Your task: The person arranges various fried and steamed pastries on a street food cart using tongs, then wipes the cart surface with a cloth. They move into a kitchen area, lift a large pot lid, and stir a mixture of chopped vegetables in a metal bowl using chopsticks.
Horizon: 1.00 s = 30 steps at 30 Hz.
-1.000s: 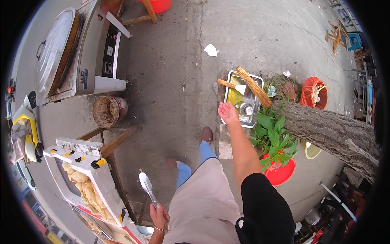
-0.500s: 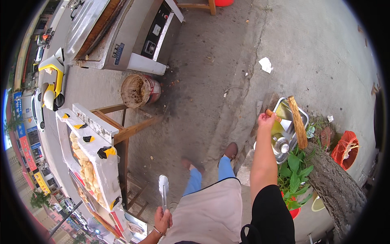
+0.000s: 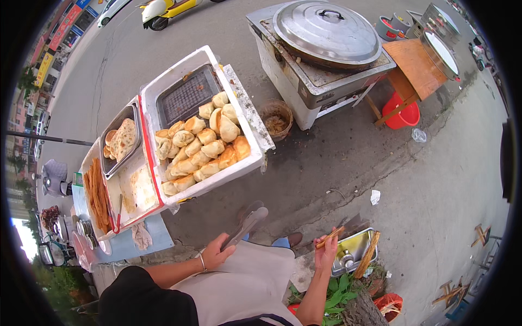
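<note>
My left hand (image 3: 217,253) is closed around metal tongs (image 3: 246,226), blurred by motion, in front of my apron. A scraper with a wooden handle (image 3: 330,237) is gripped in my right hand (image 3: 326,253); its flat head is smeared by motion. Just beyond that hand lies a metal tray (image 3: 361,242) with yellowish liquid in it. Inside the tray stands a small shiny metal pot (image 3: 346,259), and a rough wooden stick (image 3: 367,255) rests across its right side. Ahead on the left, a white foam box (image 3: 211,188) holds several browned filled buns (image 3: 202,155).
Left of the box are flatbreads (image 3: 122,140) in a metal pan and fried dough sticks (image 3: 97,195). A griddle with a large domed lid (image 3: 328,33) stands ahead, a grimy bucket (image 3: 276,118) beside it. Plants (image 3: 340,293) and a tree trunk (image 3: 359,312) are at lower right.
My view has swung left, bringing the buns and griddle lid into full sight. The scraper has been lifted from the tray, still in my right hand. The tongs remain in my left.
</note>
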Motion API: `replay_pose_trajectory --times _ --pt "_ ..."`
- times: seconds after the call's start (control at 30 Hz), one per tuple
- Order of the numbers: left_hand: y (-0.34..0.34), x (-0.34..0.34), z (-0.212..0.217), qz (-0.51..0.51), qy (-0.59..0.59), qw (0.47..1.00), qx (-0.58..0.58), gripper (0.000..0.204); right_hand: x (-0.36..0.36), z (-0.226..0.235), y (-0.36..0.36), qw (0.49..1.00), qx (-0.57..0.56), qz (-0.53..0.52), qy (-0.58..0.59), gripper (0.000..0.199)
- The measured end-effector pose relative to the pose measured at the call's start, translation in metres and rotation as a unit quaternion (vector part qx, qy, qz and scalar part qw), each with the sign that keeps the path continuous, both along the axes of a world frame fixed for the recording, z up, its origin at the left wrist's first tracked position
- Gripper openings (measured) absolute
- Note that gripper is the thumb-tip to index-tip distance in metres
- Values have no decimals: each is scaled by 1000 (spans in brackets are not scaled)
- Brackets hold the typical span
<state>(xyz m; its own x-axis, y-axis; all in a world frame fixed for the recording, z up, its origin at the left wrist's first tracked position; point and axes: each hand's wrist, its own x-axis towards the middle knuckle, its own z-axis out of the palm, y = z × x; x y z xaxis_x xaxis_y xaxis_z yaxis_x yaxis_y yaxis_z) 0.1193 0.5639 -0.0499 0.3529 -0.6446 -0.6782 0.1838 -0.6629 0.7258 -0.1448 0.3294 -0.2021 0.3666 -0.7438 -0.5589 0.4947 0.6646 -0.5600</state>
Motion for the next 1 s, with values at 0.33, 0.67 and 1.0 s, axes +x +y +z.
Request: replay_pose_trajectory --times 0.33,0.67,1.0 --pt "109 100 35 226 -125 955 -146 27 204 220 -57 856 -332 355 177 31" --pt "164 106 26 509 -143 828 -187 22 508 216 -32 370 -691 531 322 40" --pt "115 56 31 747 -168 634 -110 22 695 171 12 225 -745 559 287 39"
